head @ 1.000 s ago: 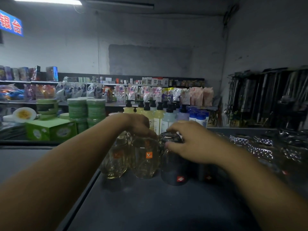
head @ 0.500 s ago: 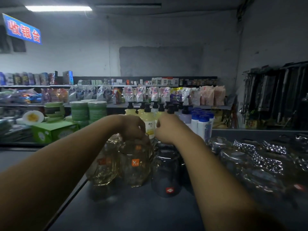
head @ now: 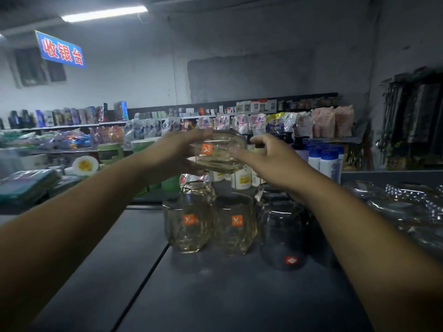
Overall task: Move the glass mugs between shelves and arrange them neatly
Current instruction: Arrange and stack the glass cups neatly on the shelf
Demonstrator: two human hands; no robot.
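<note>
My left hand [head: 175,153] grips a pale yellow glass mug [head: 219,152] with an orange label, held tilted in the air above the shelf. My right hand [head: 268,159] touches the mug's right side with loosely extended fingers. Below on the dark shelf top [head: 215,295] stand two more yellow mugs [head: 189,221] [head: 233,226] with orange labels, and another sits behind them. To their right stands a dark smoky glass mug [head: 282,238] with a red label.
Patterned clear glassware [head: 407,207] crowds the shelf at right. Pump bottles and white bottles with blue caps [head: 323,159] stand behind the mugs. Green tubs and boxes [head: 110,152] fill the left shelves. Racks of dark goods hang at far right.
My left hand has lifted a yellow mug off the shelf and raised it. My right hand left the dark mug's top and came up to the lifted mug.
</note>
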